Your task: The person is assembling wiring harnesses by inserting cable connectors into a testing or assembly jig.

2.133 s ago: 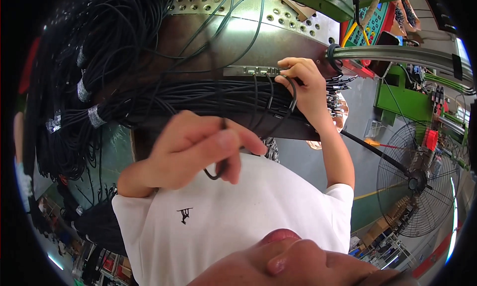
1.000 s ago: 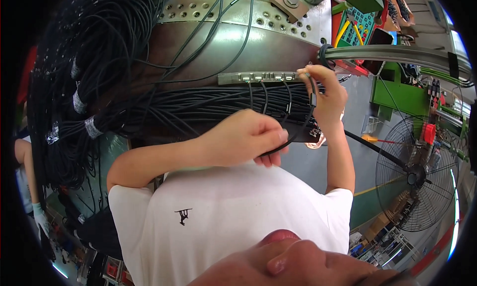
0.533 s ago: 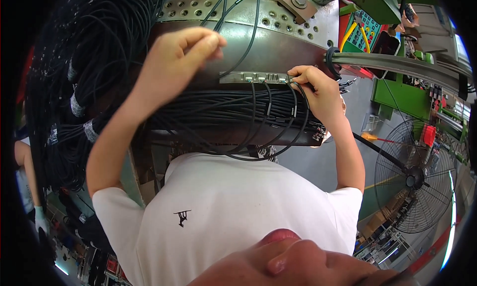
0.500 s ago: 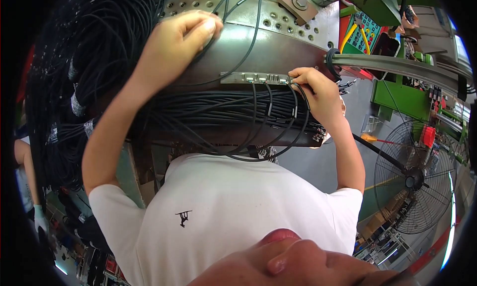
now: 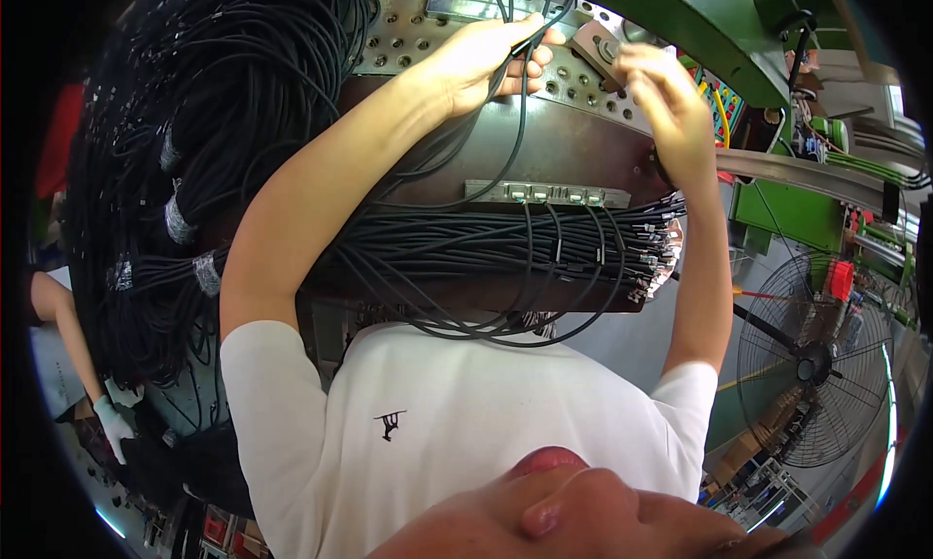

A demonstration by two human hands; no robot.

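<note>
Several black cables (image 5: 522, 122) run through my left hand (image 5: 501, 63), which is closed around them above the perforated metal plate. To its right, my right hand (image 5: 673, 107) is raised with bent, motion-blurred fingers beside a brown slotted clamp block (image 5: 596, 53); whether it holds anything cannot be made out. Nearer to me, a narrow metal holder strip (image 5: 486, 191) carries several small connectors (image 5: 541, 194) in a row, their black cables looping down towards me. Just below the strip lies a thick bundle of black cables (image 5: 457, 240) with metallic ends at the right.
A big heap of coiled black cables (image 5: 262, 63) fills the left. A green machine arm (image 5: 671, 15) crosses the upper right, above a metal rail (image 5: 807, 170). A fan (image 5: 812, 365) stands at the right. At the far left shows another person's gloved hand (image 5: 114, 428).
My right hand has left the connector at the strip's right end and moved up and away from me. My left hand has moved right and farther away, now gripping cables. The view has shifted.
</note>
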